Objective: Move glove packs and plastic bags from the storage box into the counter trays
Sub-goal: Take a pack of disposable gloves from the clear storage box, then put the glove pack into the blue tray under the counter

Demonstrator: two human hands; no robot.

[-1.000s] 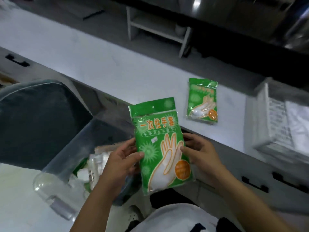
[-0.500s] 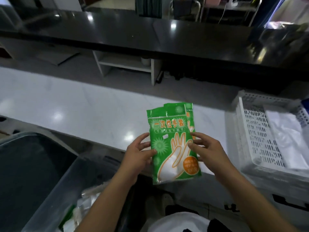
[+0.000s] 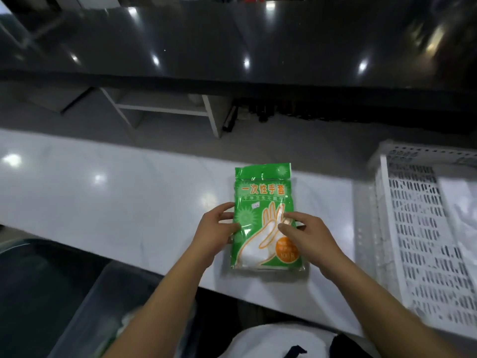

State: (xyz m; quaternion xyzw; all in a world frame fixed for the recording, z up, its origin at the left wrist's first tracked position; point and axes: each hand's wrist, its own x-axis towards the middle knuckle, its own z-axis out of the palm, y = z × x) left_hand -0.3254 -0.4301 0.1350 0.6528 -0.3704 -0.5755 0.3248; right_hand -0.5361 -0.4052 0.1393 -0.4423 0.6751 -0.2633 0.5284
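Note:
A green glove pack (image 3: 260, 197) with a white hand printed on it lies flat on the white counter (image 3: 116, 202), covering the second green pack that lay there. My left hand (image 3: 214, 233) grips its left edge. My right hand (image 3: 307, 236) rests on its right side, fingers pressing the front. The clear storage box (image 3: 103, 301) stands at the lower left below the counter edge, with some packs dimly visible inside. A white perforated tray (image 3: 387, 228) sits on the counter at the right.
A white plastic bag (image 3: 459, 208) lies inside the tray. A dark glossy upper counter (image 3: 232, 47) runs across the back, with a white shelf unit (image 3: 165, 109) beneath it. A dark chair or bin (image 3: 31, 293) is at the far left.
Both hands carried the green pack from above the storage box forward onto the counter and laid it on the other green pack. The view tilted up toward the counter.

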